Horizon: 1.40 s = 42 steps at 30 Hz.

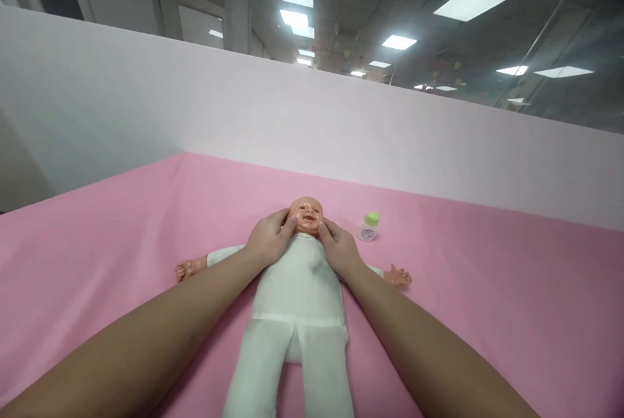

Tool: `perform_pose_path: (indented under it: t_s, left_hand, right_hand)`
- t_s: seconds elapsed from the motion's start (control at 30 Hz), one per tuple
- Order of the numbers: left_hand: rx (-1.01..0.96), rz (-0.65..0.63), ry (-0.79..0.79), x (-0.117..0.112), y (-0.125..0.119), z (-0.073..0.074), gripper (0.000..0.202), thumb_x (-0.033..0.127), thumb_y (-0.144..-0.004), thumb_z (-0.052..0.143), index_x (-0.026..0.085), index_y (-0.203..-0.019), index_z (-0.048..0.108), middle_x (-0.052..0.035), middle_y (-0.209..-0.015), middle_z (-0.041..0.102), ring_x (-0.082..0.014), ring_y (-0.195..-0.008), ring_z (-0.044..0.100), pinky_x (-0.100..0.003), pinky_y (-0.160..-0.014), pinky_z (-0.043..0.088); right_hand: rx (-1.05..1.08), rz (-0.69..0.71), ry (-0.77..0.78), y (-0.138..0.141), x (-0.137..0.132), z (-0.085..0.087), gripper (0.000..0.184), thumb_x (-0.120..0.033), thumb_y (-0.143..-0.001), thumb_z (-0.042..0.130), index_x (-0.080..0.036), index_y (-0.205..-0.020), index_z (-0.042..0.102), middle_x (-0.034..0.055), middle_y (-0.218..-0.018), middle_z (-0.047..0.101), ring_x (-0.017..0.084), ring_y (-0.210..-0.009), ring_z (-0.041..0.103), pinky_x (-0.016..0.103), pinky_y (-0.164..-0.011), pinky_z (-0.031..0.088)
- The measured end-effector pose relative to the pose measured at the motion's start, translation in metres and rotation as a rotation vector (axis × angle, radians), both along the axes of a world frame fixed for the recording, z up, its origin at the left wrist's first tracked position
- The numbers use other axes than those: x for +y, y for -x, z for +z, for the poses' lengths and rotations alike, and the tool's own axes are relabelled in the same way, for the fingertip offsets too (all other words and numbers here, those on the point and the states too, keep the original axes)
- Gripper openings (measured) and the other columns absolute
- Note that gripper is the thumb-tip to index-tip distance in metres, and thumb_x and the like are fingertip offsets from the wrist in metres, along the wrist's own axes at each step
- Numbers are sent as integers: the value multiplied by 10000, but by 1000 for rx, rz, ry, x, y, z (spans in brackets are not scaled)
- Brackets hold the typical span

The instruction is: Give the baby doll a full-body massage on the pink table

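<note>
A baby doll (297, 294) in a white cloth suit lies on its back on the pink sheet (97, 242), head pointing away from me and arms spread out. My left hand (270, 239) rests on the doll's upper chest, its fingers curled against the left side of the doll's head (306, 213). On the other side, my right hand (337, 248) presses its fingers to the head. Both hands cup the head between them.
A small clear bottle with a green cap (368, 226) stands on the sheet just right of the doll's head. A white partition wall (292, 119) runs behind the pink surface, with a ceiling of lit panels beyond.
</note>
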State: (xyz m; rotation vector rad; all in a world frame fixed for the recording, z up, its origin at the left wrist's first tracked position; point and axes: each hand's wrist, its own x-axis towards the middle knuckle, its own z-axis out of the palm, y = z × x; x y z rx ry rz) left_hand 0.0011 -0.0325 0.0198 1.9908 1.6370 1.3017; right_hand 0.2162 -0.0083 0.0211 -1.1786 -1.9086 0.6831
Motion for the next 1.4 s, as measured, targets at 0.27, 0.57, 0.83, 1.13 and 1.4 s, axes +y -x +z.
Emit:
perform_pose_path:
  t_s: [0.27, 0.57, 0.83, 1.13, 1.4]
  left_hand:
    - [54, 55, -30, 3, 0, -3, 513, 580, -1046, 365, 230, -1257, 674, -100, -1146, 733, -278, -1030, 678, -387, -912, 514]
    - [81, 109, -62, 8, 6, -9, 529, 594, -1009, 429, 208, -1280, 668, -131, -1203, 701, -294, -1125, 644, -420, -1001, 486]
    - [69, 120, -53, 11, 7, -16, 558, 594, -1020, 367, 197, -1275, 664, -135, -1264, 680, -298, -1198, 613, -432, -1046, 462]
    - [-3, 77, -138, 8, -8, 41, 470, 546, -950, 497, 226, -1249, 666, -124, -1292, 638, -329, -1184, 589, -467, -1075, 428]
    - [-366, -118, 167, 44, -135, 96, 399, 591, -954, 546, 240, -1104, 664, -80, -1029, 677, -252, -886, 643, -381, -800, 514]
  right_hand:
    - [-124, -18, -64, 0, 3, 2, 529, -620, -1033, 360, -311, -1350, 649, 32, -1245, 739, 240, -1143, 679, 382, -1006, 491]
    - [-215, -37, -168, 0, 1, 4, 529, -586, -1047, 347, -275, -1351, 648, 54, -1199, 751, 227, -1093, 694, 327, -927, 508]
    - [-259, -106, -281, 2, -6, 6, 474, -517, -1045, 411, -211, -1289, 678, 98, -1212, 737, 227, -1122, 665, 326, -986, 477]
    - [-173, -342, -411, -70, 36, 29, 475, -241, -1009, 370, -146, -1422, 584, 118, -1398, 627, 236, -1333, 521, 408, -1194, 356]
    - [-178, -322, -164, -124, 70, -2, 665, -134, -853, 537, -256, -1507, 519, 36, -1479, 591, 209, -1323, 576, 347, -1120, 462]
